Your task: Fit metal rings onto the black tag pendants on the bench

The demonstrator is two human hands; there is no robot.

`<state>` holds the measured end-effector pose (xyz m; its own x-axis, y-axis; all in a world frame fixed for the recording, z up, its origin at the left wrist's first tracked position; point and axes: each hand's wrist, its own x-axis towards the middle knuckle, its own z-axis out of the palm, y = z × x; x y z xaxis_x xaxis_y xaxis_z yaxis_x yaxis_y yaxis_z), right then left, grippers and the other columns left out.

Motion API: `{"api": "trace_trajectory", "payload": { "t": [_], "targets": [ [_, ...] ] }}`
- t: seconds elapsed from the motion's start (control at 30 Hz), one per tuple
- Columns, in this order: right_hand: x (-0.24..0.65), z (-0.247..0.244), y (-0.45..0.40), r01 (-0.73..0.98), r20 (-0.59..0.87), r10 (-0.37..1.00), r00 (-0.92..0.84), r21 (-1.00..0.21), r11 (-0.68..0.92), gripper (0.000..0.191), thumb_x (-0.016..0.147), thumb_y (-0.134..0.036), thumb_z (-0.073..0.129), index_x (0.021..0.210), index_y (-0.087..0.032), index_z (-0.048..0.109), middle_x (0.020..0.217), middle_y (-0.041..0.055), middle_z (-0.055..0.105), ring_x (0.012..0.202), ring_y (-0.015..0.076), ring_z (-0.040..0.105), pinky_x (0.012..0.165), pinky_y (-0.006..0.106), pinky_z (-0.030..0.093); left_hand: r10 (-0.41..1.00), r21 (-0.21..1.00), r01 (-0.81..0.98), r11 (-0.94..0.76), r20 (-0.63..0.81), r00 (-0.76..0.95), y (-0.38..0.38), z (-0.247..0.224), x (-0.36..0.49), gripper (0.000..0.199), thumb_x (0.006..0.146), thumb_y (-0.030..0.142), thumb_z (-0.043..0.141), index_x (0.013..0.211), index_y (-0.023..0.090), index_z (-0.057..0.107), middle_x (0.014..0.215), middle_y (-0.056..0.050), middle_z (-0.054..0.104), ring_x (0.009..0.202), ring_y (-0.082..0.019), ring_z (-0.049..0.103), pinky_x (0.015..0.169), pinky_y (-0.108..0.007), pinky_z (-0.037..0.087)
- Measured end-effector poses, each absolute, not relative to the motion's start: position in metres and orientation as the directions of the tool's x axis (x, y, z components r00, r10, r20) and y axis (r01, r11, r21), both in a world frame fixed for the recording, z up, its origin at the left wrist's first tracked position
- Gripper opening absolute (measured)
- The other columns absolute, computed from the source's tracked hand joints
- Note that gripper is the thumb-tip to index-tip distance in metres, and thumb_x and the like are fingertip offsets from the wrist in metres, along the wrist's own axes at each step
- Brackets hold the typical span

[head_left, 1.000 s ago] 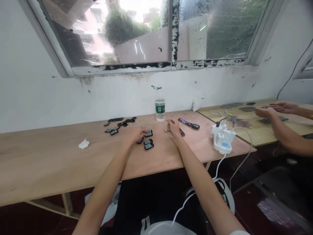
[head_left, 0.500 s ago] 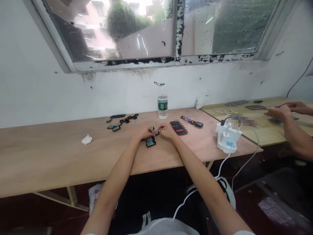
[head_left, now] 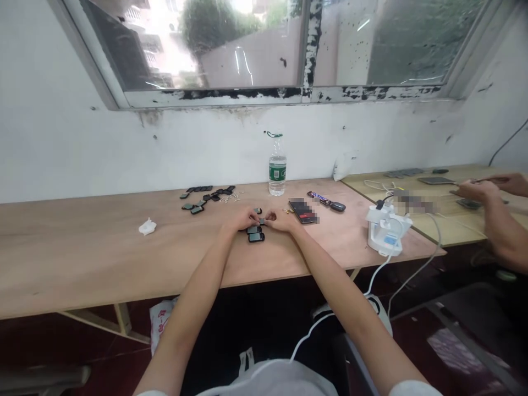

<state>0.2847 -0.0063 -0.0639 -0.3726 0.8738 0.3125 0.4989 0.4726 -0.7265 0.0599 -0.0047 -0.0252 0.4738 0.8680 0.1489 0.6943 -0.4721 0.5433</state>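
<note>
Both hands meet over the wooden table, around a small black piece with a grey face (head_left: 261,221). My left hand (head_left: 245,219) is closed, its fingertips pinching the left side of this piece. At its right end, my right hand (head_left: 281,220) has thumb and fingers drawn together on it. Just below the fingers lie similar black-framed pieces with grey faces (head_left: 256,237); another (head_left: 258,210) shows behind the held one. The fingers partly cover the held piece, and its exact kind is too small to make out.
Farther back lie more black pieces (head_left: 218,194) and small pale bits (head_left: 234,197). A water bottle (head_left: 277,175) stands by the wall. Rightward are a phone (head_left: 303,210), a snack bar (head_left: 317,197), a white corded device (head_left: 385,231) and another person's hands (head_left: 480,190). Crumpled white tissue (head_left: 147,226) lies left.
My right hand has closed in on the small piece, its fingertips now at the piece's right end. My left hand stays on it. The camera view has shifted slightly.
</note>
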Motion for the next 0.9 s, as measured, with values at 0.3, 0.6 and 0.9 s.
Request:
{"api": "trace_trajectory", "payload": {
  "t": [0.3, 0.6, 0.9],
  "targets": [
    [0.283, -0.06, -0.011, 0.527, 0.28, 0.887, -0.366, -0.724, 0.446, 0.015, 0.084, -0.028, 0.084, 0.084, -0.021, 0.071, 0.084, 0.002, 0.075, 0.077, 0.0196, 0.067, 0.072, 0.029, 0.051, 0.881, 0.508, 0.734, -0.45, 0.118, 0.459, -0.013, -0.017, 0.066, 0.017, 0.073, 0.01, 0.077, 0.075, 0.023, 0.088, 0.079, -0.003, 0.083, 0.07, -0.021, 0.072, 0.064, -0.028, 0.054],
    [0.282, -0.058, -0.014, 0.414, 0.357, 0.856, -0.374, -0.762, 0.498, 0.018, 0.082, -0.028, 0.084, 0.089, -0.022, 0.068, 0.084, 0.0011, 0.074, 0.077, 0.018, 0.065, 0.072, 0.027, 0.052, 0.891, 0.481, 0.762, -0.434, 0.102, 0.443, -0.022, -0.011, 0.068, 0.016, 0.075, 0.01, 0.077, 0.079, 0.021, 0.089, 0.076, -0.003, 0.081, 0.067, -0.019, 0.069, 0.063, -0.027, 0.053],
    [0.291, -0.06, -0.004, 0.434, 0.446, 0.838, -0.314, -0.718, 0.545, 0.011, 0.083, -0.018, 0.069, 0.094, -0.02, 0.07, 0.094, 0.0056, 0.077, 0.083, 0.0206, 0.067, 0.082, 0.032, 0.054, 0.886, 0.509, 0.751, -0.421, 0.056, 0.459, -0.016, -0.009, 0.041, 0.027, 0.078, 0.044, 0.086, 0.091, 0.021, 0.091, 0.091, -0.007, 0.084, 0.081, -0.024, 0.072, 0.073, -0.03, 0.055]
  ]
}}
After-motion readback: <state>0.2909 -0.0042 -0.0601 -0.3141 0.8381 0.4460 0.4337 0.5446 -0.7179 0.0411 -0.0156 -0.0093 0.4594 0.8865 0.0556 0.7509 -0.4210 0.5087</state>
